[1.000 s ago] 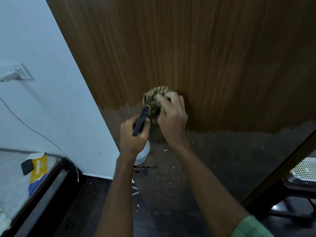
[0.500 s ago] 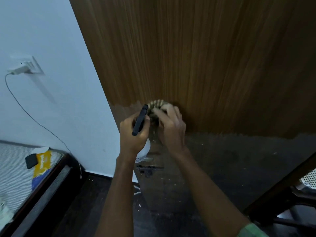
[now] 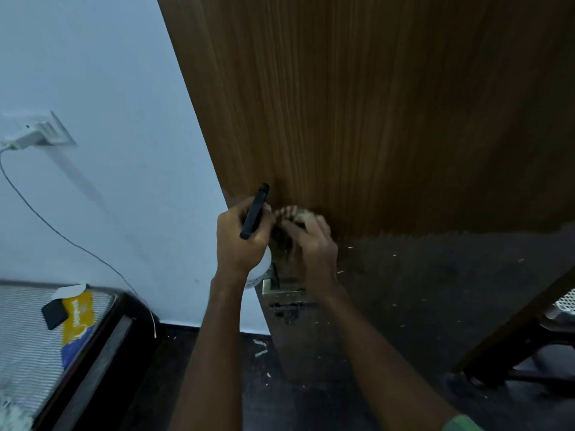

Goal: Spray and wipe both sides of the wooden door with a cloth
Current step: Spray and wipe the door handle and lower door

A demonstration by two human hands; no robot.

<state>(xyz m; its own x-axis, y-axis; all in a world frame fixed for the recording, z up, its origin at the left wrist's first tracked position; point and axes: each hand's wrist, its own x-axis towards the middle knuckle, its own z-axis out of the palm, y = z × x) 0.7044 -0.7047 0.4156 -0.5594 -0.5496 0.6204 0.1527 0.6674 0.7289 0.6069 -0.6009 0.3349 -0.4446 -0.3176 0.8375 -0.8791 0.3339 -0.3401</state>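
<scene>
- Door (image 3: 373, 104): top and right side cut off by frame; lower part dark.
- Right hand (image 3: 314, 247): blurred, fingers pressing cloth (image 3: 289, 213) against door.
- Left hand (image 3: 239, 241): clamped round spray bottle (image 3: 256, 213), body mostly hidden.

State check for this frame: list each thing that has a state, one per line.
left hand: grips the spray bottle
spray bottle: held upright beside the door
right hand: presses the cloth to the door, blurred
cloth: bunched under the fingers
door: upper part brown, lower part dark and flecked
charger: plugged into the wall socket
</scene>
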